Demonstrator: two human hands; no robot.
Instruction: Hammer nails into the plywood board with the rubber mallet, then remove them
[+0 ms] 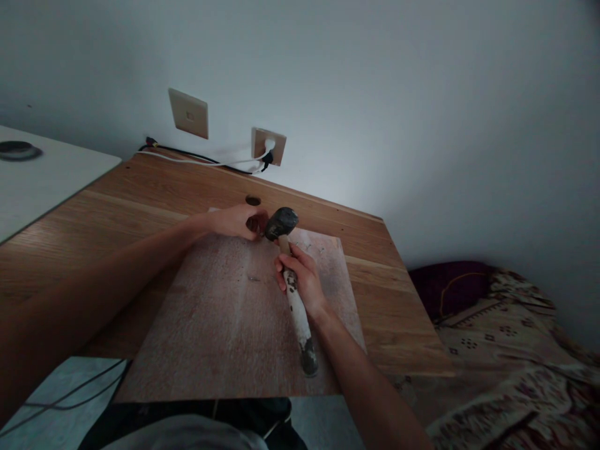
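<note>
My right hand is wrapped round the upper handle of a hammer, close below its dark, blocky head. The handle is pale and stained, and its butt points toward me. Just left of the hammer head, my left hand has its fingers curled together in a pinch low over a reddish-brown wooden board. What those fingertips hold, if anything, is hidden. A small nail lies on the board, and several more thin nail-like pieces are near its far right part.
The board rests on a wooden desk and overhangs its front edge. Cables run along the wall to a socket. A round hole is behind my left hand. A white panel stands left; patterned bedding lies right.
</note>
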